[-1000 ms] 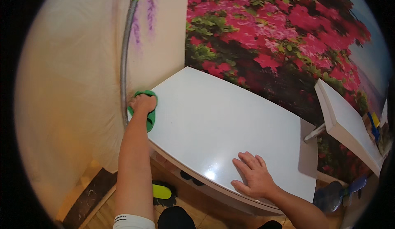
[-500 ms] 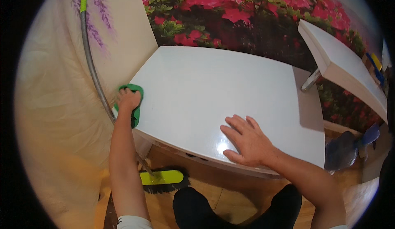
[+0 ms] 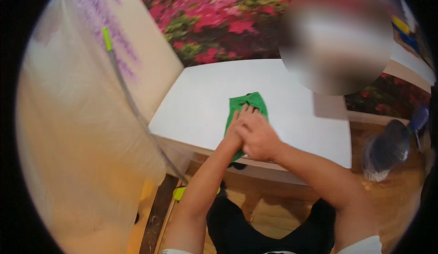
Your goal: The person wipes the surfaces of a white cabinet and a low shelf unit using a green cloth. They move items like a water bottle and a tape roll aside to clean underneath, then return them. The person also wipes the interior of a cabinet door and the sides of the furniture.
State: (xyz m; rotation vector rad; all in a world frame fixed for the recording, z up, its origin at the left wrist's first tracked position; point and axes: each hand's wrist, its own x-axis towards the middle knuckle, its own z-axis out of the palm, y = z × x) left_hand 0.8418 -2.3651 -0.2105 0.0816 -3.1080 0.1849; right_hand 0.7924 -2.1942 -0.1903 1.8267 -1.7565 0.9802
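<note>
A green cloth (image 3: 248,100) lies on the white tabletop (image 3: 191,103), spread across its middle down to the near edge. My left hand (image 3: 233,130) presses onto the cloth, its fingers reaching forward over it. Across the back of the left hand rests my right hand (image 3: 259,137), overlapping it from the right. Motion blur and the overlap hide how the right fingers are bent, and whether they touch the cloth too.
A broom's long grey handle (image 3: 130,101) leans at the left beside a pale plastic sheet (image 3: 91,131). Its yellow-green head (image 3: 179,193) is on the floor. A transparent bag with a dark item (image 3: 387,149) lies at the right. A blurred disc hides the far right tabletop.
My left hand has brought the green cloth from the table's left end to its middle. My right hand has moved left onto the left hand. The view has shifted.
</note>
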